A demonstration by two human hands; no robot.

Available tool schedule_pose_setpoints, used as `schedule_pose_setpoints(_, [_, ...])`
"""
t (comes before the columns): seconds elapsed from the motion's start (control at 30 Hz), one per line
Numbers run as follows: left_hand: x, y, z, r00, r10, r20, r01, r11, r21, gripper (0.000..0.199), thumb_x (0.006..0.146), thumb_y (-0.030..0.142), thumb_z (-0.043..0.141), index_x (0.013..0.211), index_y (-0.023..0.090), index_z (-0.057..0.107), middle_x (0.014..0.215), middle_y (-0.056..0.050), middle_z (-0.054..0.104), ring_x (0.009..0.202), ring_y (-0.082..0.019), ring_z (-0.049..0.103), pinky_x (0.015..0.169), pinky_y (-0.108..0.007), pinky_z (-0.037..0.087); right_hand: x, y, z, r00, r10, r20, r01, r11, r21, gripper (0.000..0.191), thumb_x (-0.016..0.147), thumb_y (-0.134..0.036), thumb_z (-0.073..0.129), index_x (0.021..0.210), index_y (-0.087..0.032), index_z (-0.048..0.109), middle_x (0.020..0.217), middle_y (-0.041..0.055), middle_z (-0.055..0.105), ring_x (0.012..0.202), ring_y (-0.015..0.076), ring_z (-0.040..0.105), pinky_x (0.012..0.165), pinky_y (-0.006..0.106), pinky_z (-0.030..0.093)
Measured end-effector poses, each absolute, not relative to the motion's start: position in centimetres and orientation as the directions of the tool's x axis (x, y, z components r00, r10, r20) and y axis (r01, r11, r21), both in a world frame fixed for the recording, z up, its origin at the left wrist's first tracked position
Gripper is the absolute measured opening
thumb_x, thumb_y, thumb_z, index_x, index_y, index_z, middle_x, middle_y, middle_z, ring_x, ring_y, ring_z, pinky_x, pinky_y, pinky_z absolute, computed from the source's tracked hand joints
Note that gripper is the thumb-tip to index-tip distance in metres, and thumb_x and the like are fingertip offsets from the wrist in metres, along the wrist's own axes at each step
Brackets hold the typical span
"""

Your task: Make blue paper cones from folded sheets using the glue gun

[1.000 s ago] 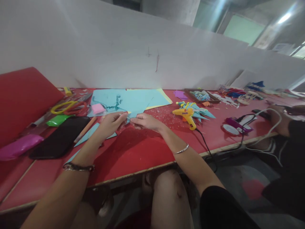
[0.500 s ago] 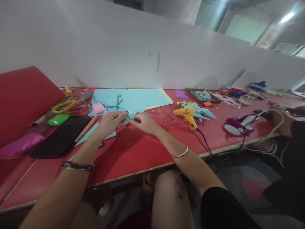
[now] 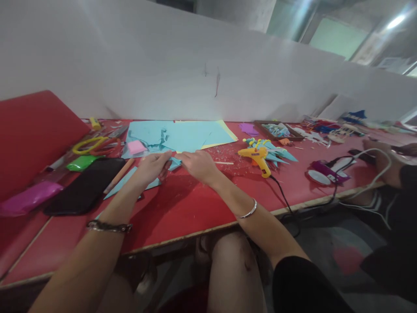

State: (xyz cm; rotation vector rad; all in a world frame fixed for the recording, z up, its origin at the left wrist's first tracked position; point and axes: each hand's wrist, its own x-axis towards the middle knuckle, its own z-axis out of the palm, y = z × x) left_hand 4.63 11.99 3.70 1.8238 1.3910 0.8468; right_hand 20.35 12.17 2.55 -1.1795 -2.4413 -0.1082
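A small piece of light blue paper [image 3: 175, 164] is held between my two hands just above the red table. My left hand [image 3: 153, 167] pinches its left side, fingers closed. My right hand [image 3: 199, 165] has its fingers closed on the right side, and they hide part of the paper. A thin pale stick [image 3: 224, 163] shows just right of my right hand; I cannot tell whether that hand holds it. Beneath and beside my left hand lie cut blue paper pieces [image 3: 121, 184]. Large blue sheets [image 3: 195, 134] lie beyond both hands.
To the right are a yellow glue gun [image 3: 257, 157] with a black cord, blue paper cones [image 3: 282, 154] and a tray [image 3: 295, 138]. A black phone-like slab [image 3: 85, 187], scissors [image 3: 89, 145] and a pink pad [image 3: 136, 147] lie left. Another person's hand [image 3: 384, 161] is far right.
My hands have turned and drawn slightly apart, with the blue paper still between them. The thin pale stick now shows beside my right hand, where it was not visible before.
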Motion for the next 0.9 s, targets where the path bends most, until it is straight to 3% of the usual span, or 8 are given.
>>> schedule_pose_setpoints(0.13, [4.5,12.1,3.5,0.245,0.892,0.379,0.661,-0.440,0.608,0.035,0.082,0.045,0.033,0.062,0.019,0.046,0.045,0.005,0.045,0.045,-0.010,0.043,0.050,-0.023,0.031,21.2,13.0,2.7,-0.524,0.773,0.359,0.596,0.633,-0.493,0.029,0.089,-0.033,0.036,0.087,-0.015,0.059,0.077,0.0027,0.060,0.068,0.0107,0.050,0.059,0.022,0.032])
schedule_pose_setpoints(0.23, [4.3,12.0,3.6,0.332,0.837,0.436,0.687,-0.531,0.496,0.030,0.080,0.043,0.034,0.068,0.019,0.048,0.051,0.005,0.047,0.049,-0.010,0.043,0.051,-0.022,0.030,22.1,13.4,2.9,-0.604,0.746,0.280,0.333,0.556,-0.762,0.029,0.088,-0.034,0.038,0.077,-0.013,0.054,0.057,-0.0037,0.043,0.052,0.0063,0.038,0.052,0.020,0.029])
schedule_pose_setpoints(0.37, [4.2,11.9,3.8,0.402,0.800,0.446,0.682,-0.586,0.438,0.035,0.080,0.041,0.032,0.055,0.019,0.041,0.047,0.004,0.041,0.047,-0.009,0.039,0.050,-0.022,0.028,22.4,13.5,2.8,-0.678,0.709,0.196,0.199,0.433,-0.879,0.025,0.087,-0.032,0.041,0.074,-0.013,0.051,0.052,-0.0069,0.032,0.047,0.0046,0.029,0.047,0.019,0.025])
schedule_pose_setpoints(0.47, [4.3,11.7,4.1,0.365,0.817,0.448,0.666,-0.565,0.488,0.037,0.079,0.040,0.033,0.049,0.019,0.035,0.043,0.004,0.035,0.044,-0.009,0.034,0.047,-0.022,0.025,22.0,13.3,2.5,-0.620,0.736,0.271,0.232,0.502,-0.833,0.026,0.086,-0.032,0.043,0.076,-0.012,0.055,0.056,-0.0053,0.038,0.050,0.0046,0.033,0.050,0.019,0.026])
schedule_pose_setpoints(0.53, [4.5,11.4,4.3,0.311,0.851,0.423,0.638,-0.517,0.571,0.038,0.079,0.040,0.033,0.048,0.019,0.033,0.040,0.005,0.033,0.041,-0.008,0.032,0.045,-0.022,0.025,21.5,13.1,2.3,-0.563,0.747,0.354,0.317,0.591,-0.742,0.029,0.086,-0.034,0.043,0.077,-0.011,0.058,0.058,-0.0039,0.044,0.053,0.0051,0.036,0.053,0.019,0.027])
schedule_pose_setpoints(0.67, [4.8,11.2,4.5,0.208,0.937,0.281,0.584,-0.349,0.733,0.039,0.080,0.037,0.034,0.045,0.019,0.035,0.033,0.004,0.037,0.035,-0.008,0.035,0.043,-0.022,0.027,20.8,12.9,2.2,-0.518,0.743,0.425,0.596,0.669,-0.443,0.035,0.089,-0.034,0.038,0.086,-0.011,0.063,0.070,0.0023,0.058,0.063,0.0089,0.047,0.059,0.021,0.029])
schedule_pose_setpoints(0.8, [4.9,11.5,4.3,0.221,0.973,0.071,0.451,-0.167,0.877,0.043,0.081,0.037,0.034,0.042,0.020,0.031,0.026,0.004,0.032,0.029,-0.008,0.031,0.042,-0.022,0.029,20.8,12.9,2.4,-0.577,0.694,0.430,0.724,0.679,-0.123,0.032,0.091,-0.028,0.035,0.112,-0.018,0.057,0.091,0.0064,0.064,0.073,0.0130,0.053,0.063,0.025,0.030])
schedule_pose_setpoints(0.9, [4.9,11.8,3.9,0.239,0.968,0.073,0.405,-0.167,0.899,0.043,0.082,0.039,0.033,0.044,0.021,0.029,0.027,0.005,0.030,0.030,-0.008,0.030,0.041,-0.023,0.028,20.9,12.8,2.7,-0.572,0.705,0.420,0.748,0.658,-0.088,0.032,0.091,-0.025,0.034,0.116,-0.022,0.054,0.093,0.0061,0.064,0.075,0.0132,0.054,0.064,0.025,0.031])
